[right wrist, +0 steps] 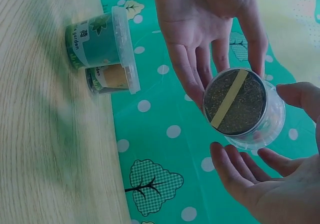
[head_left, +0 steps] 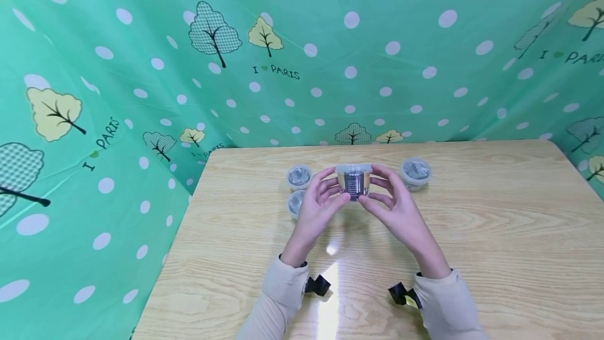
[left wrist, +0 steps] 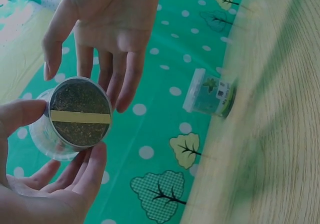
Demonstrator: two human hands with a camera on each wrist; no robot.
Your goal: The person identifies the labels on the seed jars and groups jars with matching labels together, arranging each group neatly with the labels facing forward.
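A small lidded plastic tub point(head_left: 355, 182) is held up above the table between both hands. Dark, grainy stuff and a pale yellow strip show at its round bottom point(left wrist: 80, 126) in the left wrist view. My left hand point(head_left: 322, 206) grips its left side, thumb low and fingers towards the lid. My right hand point(head_left: 394, 206) holds the right side in the same way. In the right wrist view the tub's bottom point(right wrist: 235, 103) faces the camera, with right thumb against the side wall.
Two similar tubs, one at the back point(head_left: 299, 177) and one nearer point(head_left: 296, 202), stand left of the hands. Another tub point(head_left: 416, 172) stands to the right. A green dotted cloth point(head_left: 377, 77) hangs behind the wooden table point(head_left: 495, 235). Black wrist-worn pieces point(head_left: 317, 285) sit by the cuffs.
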